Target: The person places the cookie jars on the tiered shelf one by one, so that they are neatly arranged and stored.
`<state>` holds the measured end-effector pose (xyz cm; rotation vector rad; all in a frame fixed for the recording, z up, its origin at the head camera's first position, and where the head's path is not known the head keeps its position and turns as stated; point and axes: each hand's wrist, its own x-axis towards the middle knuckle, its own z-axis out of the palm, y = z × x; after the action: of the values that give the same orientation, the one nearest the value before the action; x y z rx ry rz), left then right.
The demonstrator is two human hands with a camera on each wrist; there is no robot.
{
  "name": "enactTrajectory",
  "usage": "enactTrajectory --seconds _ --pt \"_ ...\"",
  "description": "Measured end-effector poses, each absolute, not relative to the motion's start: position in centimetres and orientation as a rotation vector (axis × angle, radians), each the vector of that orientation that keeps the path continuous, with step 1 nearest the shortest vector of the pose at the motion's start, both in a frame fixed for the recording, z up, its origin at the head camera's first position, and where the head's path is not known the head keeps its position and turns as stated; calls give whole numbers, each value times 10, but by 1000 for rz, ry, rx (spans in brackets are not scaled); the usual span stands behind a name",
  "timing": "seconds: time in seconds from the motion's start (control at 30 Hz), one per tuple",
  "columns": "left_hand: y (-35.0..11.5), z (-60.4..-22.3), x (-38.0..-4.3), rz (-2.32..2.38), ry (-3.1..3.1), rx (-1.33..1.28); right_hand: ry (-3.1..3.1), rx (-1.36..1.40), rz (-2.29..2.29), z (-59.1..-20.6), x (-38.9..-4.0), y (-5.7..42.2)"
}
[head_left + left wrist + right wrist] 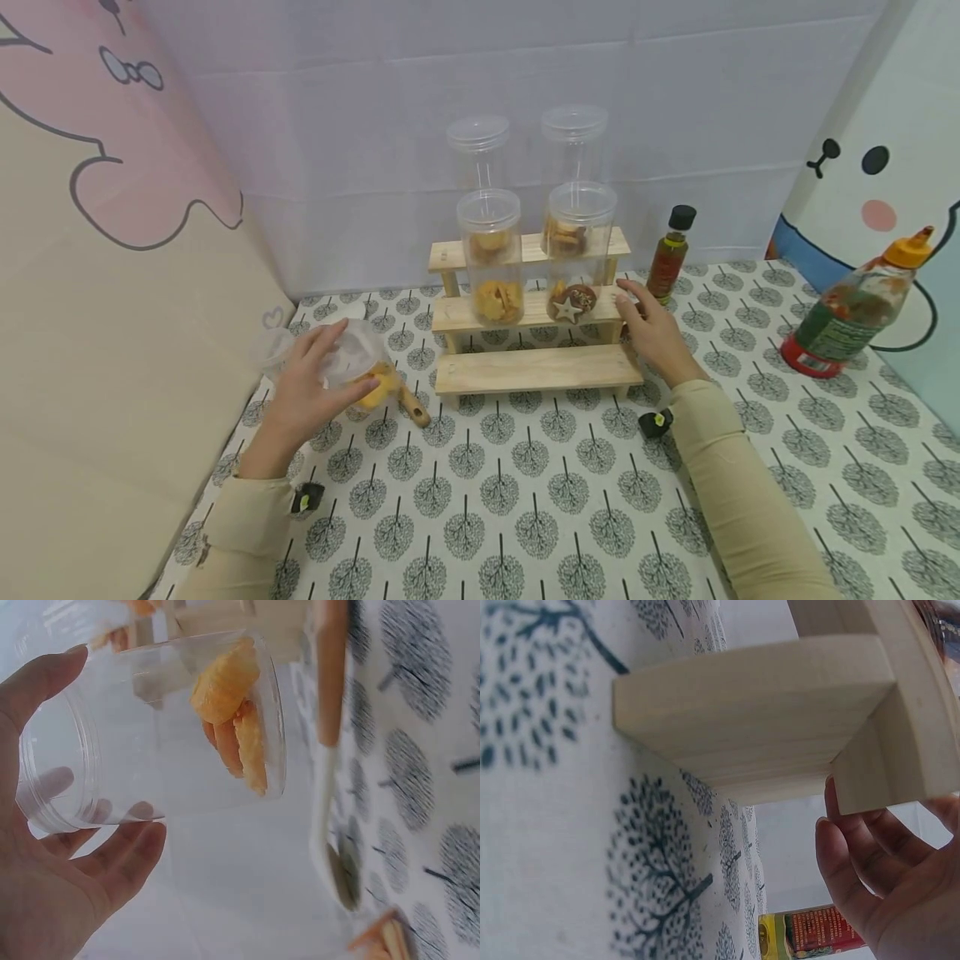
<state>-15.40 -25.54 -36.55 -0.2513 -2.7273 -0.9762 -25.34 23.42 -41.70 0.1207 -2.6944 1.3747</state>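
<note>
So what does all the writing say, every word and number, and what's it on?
No words or numbers can be read.
Small bottle: yellow print on its red label, too small and blurred.
Big bottle: marks on its green label, too blurred.
Jar in the left hand: no writing shows.

A person's left hand [311, 390] partly hid a clear cylindrical plastic jar of yellow snacks [358, 348] in the head view. In the right wrist view, a pale three-tiered wooden stand [772, 712], cut off at right, covered some fingertips of the right hand [900, 889]; a red-labelled bottle [821, 931] bore print too small to read.
</note>
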Motion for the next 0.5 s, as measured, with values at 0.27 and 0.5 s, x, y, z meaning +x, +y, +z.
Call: enactTrajectory --seconds 0.27,0.5 --pt "-207 -342 -163 -1016 -2682 -493 -2692 114 1383 -418 -254 236" --pt "-169 -339 -172 -1114 -2652 -640 -2697 122 1382 -418 -254 235"
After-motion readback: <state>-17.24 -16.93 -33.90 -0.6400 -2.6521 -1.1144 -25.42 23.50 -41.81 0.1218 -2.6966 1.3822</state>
